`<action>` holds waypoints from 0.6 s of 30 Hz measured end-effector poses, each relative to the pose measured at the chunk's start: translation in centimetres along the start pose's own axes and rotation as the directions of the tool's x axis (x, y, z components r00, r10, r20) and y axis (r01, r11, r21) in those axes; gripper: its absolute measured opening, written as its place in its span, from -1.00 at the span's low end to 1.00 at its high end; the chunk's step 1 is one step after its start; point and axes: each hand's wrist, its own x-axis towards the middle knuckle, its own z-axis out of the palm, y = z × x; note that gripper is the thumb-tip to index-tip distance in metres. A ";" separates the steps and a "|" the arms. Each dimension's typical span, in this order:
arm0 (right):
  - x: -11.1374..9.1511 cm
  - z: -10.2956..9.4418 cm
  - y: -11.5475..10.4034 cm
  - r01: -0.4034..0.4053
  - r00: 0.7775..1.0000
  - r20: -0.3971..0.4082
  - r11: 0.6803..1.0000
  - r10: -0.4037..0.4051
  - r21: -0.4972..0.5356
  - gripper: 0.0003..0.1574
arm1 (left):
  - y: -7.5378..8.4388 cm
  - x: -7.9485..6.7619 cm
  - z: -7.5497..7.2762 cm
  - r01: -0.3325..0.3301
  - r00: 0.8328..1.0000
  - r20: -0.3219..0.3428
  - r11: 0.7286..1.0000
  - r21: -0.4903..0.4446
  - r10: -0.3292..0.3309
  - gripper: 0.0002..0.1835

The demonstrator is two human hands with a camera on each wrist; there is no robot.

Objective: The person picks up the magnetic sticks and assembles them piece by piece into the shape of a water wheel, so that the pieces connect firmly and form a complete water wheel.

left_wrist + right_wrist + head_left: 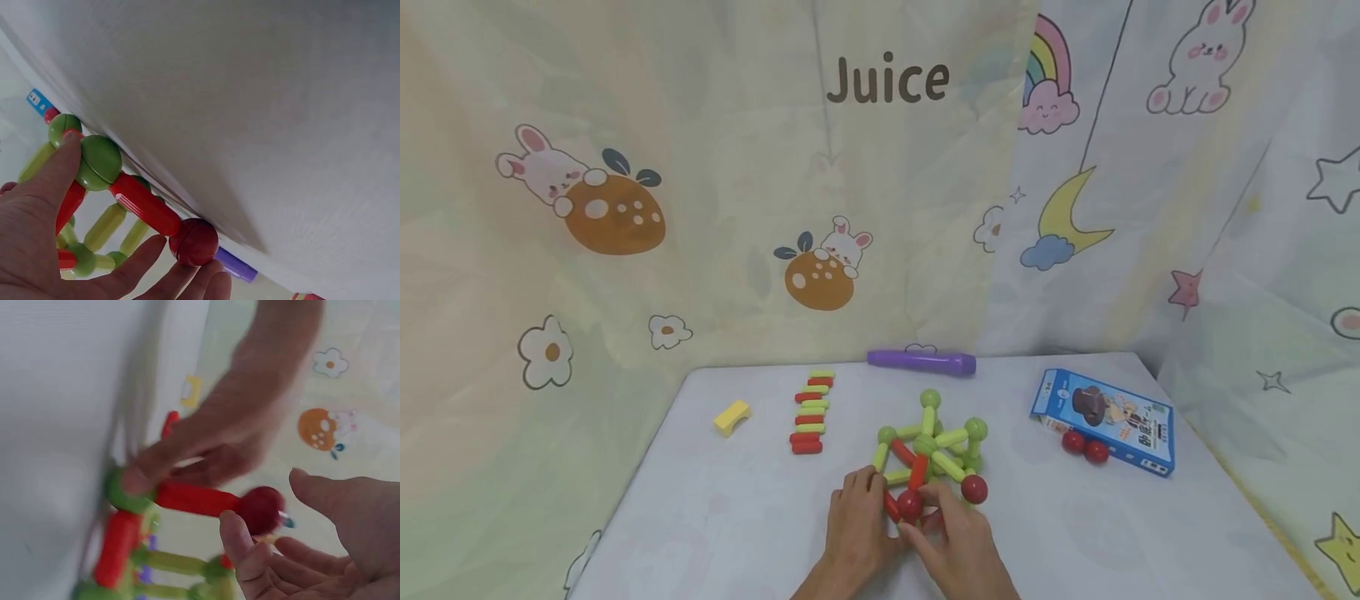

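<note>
Seating the red ball (909, 505) on its red rod (147, 205) looks like your step. On the table (737, 508), your left hand (853, 517) grips the frame (927, 447), thumb on a green ball (99, 164); your right hand (958, 537) curls round the red ball. Next probably calls for steadying the frame and checking that joint.

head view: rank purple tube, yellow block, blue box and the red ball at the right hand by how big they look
1. Blue box
2. Purple tube
Unranked: yellow block and red ball; they look alike, and the ball is nearer the camera.
</note>
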 end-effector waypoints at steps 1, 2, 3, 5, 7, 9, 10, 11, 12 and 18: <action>-0.2 -0.6 -0.1 0.011 1.000 -0.028 1.000 -0.012 -0.008 -0.51 | 0.0 0.0 0.0 0.004 1.000 0.007 1.000 -0.012 -0.004 -0.24; -0.4 -1.4 -0.1 0.039 0.996 -0.074 0.999 -0.040 -0.017 -0.54 | 0.0 0.0 0.0 0.006 1.000 0.016 1.000 -0.024 -0.006 -0.23; -0.6 -2.4 0.2 0.075 0.987 -0.140 0.997 -0.077 -0.024 -0.58 | -0.1 0.1 0.0 0.008 1.000 0.027 0.999 -0.037 -0.007 -0.22; -0.4 -4.4 1.4 0.144 0.943 -0.300 0.989 -0.143 -0.017 -0.68 | -0.1 0.2 -0.1 0.011 0.999 0.050 0.998 -0.058 -0.008 -0.19; 0.6 -6.4 3.4 0.185 0.890 -0.423 0.983 -0.173 -0.012 -0.73 | -0.2 0.5 -0.3 0.008 0.998 0.064 0.997 -0.076 -0.003 -0.17; 1.9 -7.9 5.8 0.181 0.872 -0.462 0.983 -0.164 -0.007 -0.75 | -0.4 0.6 -0.5 0.002 0.997 0.073 0.996 -0.091 0.005 -0.15; 2.6 -8.3 7.0 0.164 0.881 -0.448 0.986 -0.149 -0.007 -0.74 | -0.5 0.6 -0.7 -0.004 0.997 0.073 0.995 -0.102 0.011 -0.15; 3.2 -8.6 8.1 0.137 0.902 -0.412 0.990 -0.129 -0.008 -0.72 | -0.7 0.6 -0.7 -0.015 0.997 0.069 0.994 -0.105 0.022 -0.16; 3.7 -8.6 9.2 0.115 0.927 -0.358 0.993 -0.114 -0.017 -0.68 | -0.9 0.6 -0.8 -0.028 0.997 0.062 0.993 -0.111 0.035 -0.18; 5.6 -6.9 12.7 0.000 0.999 0.034 1.000 0.000 -0.009 -0.28 | -2.2 1.6 -0.6 -0.119 0.988 0.070 0.971 -0.205 0.136 -0.34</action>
